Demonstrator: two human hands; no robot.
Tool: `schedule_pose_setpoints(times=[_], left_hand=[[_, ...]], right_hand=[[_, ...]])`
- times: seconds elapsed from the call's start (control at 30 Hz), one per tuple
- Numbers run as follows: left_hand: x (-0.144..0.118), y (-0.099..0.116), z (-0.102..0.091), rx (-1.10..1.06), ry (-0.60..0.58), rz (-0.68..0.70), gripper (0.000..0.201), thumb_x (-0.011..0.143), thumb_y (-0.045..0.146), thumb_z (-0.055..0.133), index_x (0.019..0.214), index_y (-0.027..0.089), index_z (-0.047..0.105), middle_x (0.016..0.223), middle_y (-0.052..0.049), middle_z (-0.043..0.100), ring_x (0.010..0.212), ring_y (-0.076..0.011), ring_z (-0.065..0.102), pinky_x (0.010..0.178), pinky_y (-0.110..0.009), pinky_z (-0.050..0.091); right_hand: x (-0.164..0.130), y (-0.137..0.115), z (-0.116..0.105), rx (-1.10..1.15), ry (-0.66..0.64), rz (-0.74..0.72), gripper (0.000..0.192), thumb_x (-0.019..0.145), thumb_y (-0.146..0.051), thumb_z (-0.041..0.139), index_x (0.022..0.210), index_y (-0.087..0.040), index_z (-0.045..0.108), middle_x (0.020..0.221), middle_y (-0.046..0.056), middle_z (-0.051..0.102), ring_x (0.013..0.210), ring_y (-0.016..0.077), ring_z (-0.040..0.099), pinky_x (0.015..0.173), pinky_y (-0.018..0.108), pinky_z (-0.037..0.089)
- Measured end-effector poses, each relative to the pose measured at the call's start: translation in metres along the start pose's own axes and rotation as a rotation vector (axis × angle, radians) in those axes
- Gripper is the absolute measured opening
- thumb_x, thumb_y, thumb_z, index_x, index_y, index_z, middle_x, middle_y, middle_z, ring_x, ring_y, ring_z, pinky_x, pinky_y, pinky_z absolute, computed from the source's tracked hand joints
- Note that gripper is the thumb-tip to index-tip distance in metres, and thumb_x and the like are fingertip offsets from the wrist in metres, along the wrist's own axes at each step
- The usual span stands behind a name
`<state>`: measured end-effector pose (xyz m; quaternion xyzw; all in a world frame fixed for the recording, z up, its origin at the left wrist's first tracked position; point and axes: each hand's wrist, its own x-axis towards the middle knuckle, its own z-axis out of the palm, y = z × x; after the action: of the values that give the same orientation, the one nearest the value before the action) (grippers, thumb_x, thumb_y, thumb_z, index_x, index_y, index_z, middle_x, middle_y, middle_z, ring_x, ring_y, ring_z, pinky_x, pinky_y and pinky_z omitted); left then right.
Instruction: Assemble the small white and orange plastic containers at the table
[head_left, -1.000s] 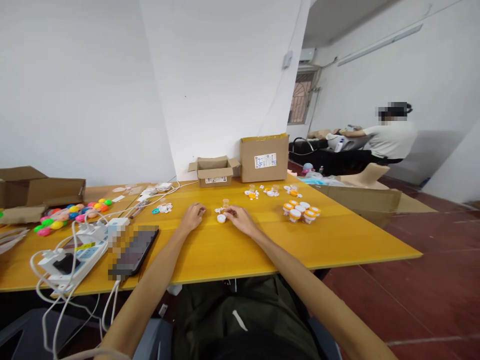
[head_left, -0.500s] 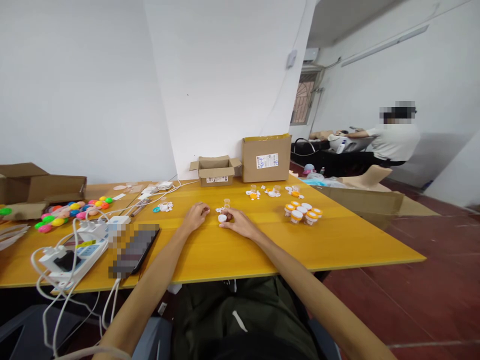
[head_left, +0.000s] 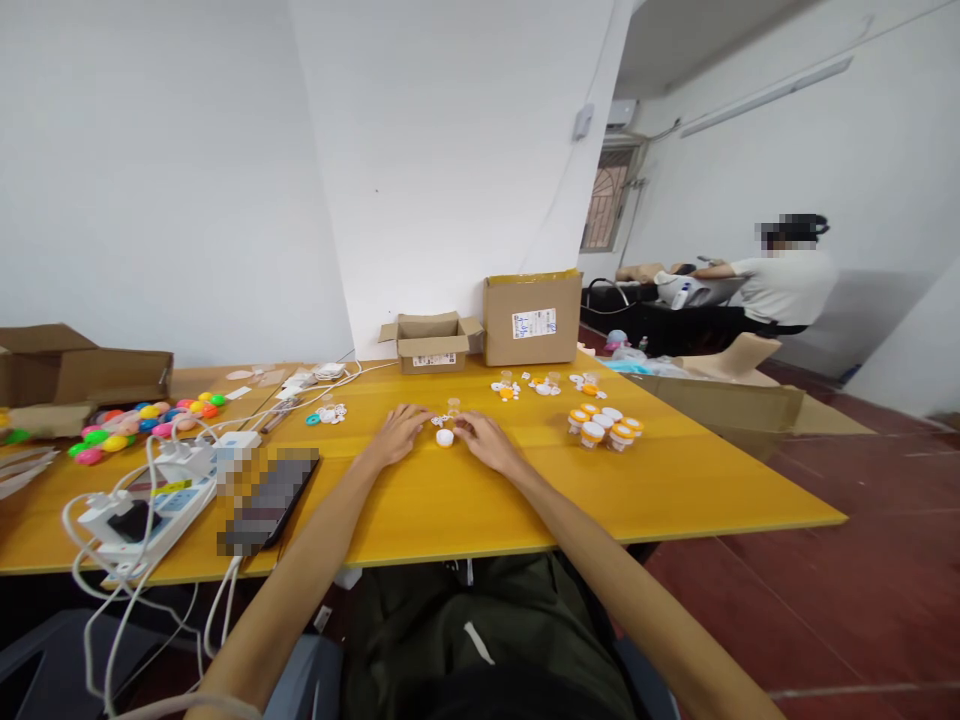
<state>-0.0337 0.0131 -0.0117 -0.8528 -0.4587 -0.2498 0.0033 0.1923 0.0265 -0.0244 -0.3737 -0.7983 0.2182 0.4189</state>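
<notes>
Between our left hand [head_left: 395,434] and right hand [head_left: 487,441], mid-table, the white cap [head_left: 445,437] lies on the yellow table [head_left: 480,500]; both hands rest flat and loose, fingertips just beside it, seemingly holding nothing, though the view is too small to be sure. We judge a careless sweep could scatter the small white parts [head_left: 439,421] or topple the little clear vial [head_left: 452,406] just beyond. Room is open toward the near edge; the capped jars [head_left: 604,424] crowd the right and the cables [head_left: 172,460] the left.

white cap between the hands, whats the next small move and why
Probably close the right hand on the white cap and lift it toward the small clear jar just behind. The cap lies loose on the yellow table between both hands, the left hand beside it, and neither hand grips anything.
</notes>
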Motion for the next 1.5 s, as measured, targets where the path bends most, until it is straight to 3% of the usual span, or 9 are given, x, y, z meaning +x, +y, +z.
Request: schedule_pose_setpoints(times=[0.13,0.37,0.5,0.67,0.87,1.13,1.5], left_hand=[[0.0,0.002,-0.002,0.018,-0.072,0.012,0.065,0.077,-0.003,0.039,0.124,0.036,0.061,0.129,-0.004,0.059,0.121,-0.0237,0.047,0.101,-0.041,0.038],[0.0,0.01,-0.005,-0.016,-0.031,-0.052,0.042,0.09,0.01,0.04,0.119,0.031,0.062,0.12,-0.004,0.065,0.116,-0.0219,0.05,0.1,-0.038,0.039],[0.0,0.01,-0.005,-0.036,-0.048,-0.045,0.045,0.09,0.009,0.04,0.125,0.031,0.06,0.125,-0.004,0.065,0.118,-0.022,0.05,0.101,-0.039,0.039],[0.002,0.012,-0.006,-0.039,-0.055,-0.03,0.04,0.091,0.011,0.041,0.115,0.031,0.067,0.114,-0.004,0.069,0.111,-0.0223,0.053,0.099,-0.038,0.04],[0.003,0.014,-0.006,-0.038,-0.018,-0.038,0.028,0.093,0.018,0.045,0.103,0.027,0.07,0.102,-0.005,0.07,0.1,-0.0216,0.058,0.094,-0.036,0.042],[0.007,0.008,-0.002,-0.069,0.057,-0.055,0.021,0.094,0.023,0.049,0.09,0.024,0.07,0.09,-0.005,0.069,0.093,-0.0211,0.061,0.088,-0.034,0.046],[0.01,0.01,0.0,-0.293,0.217,-0.245,0.018,0.092,0.029,0.049,0.088,0.022,0.065,0.089,-0.002,0.072,0.079,-0.0168,0.065,0.078,-0.029,0.05]], right_hand=[[-0.002,-0.007,-0.001,0.028,-0.049,0.009,0.018,0.082,-0.032,0.066,0.095,-0.021,0.071,0.096,0.006,0.071,0.082,0.0188,0.066,0.079,0.033,0.053],[-0.005,-0.016,-0.001,0.097,-0.093,0.009,0.022,0.082,-0.038,0.065,0.094,-0.02,0.07,0.092,0.005,0.071,0.082,0.0186,0.065,0.08,0.033,0.052],[-0.005,-0.02,-0.002,0.116,-0.111,0.004,0.022,0.08,-0.036,0.066,0.094,-0.019,0.068,0.092,0.004,0.07,0.082,0.0182,0.065,0.079,0.032,0.052],[-0.006,-0.02,0.0,0.069,-0.127,-0.016,0.029,0.072,-0.034,0.075,0.096,-0.02,0.067,0.09,0.002,0.067,0.08,0.0171,0.063,0.075,0.03,0.051],[-0.006,-0.021,0.002,-0.026,-0.133,-0.037,0.027,0.072,-0.029,0.077,0.096,-0.021,0.066,0.091,0.002,0.066,0.082,0.018,0.062,0.076,0.031,0.049],[-0.011,-0.024,0.004,-0.168,-0.095,-0.106,0.019,0.082,-0.021,0.067,0.101,-0.024,0.066,0.101,0.005,0.067,0.099,0.0206,0.062,0.091,0.035,0.046],[0.009,-0.023,0.024,-0.186,-0.117,-0.011,0.016,0.079,-0.019,0.067,0.094,-0.024,0.064,0.101,0.005,0.066,0.095,0.0221,0.063,0.082,0.033,0.046]])
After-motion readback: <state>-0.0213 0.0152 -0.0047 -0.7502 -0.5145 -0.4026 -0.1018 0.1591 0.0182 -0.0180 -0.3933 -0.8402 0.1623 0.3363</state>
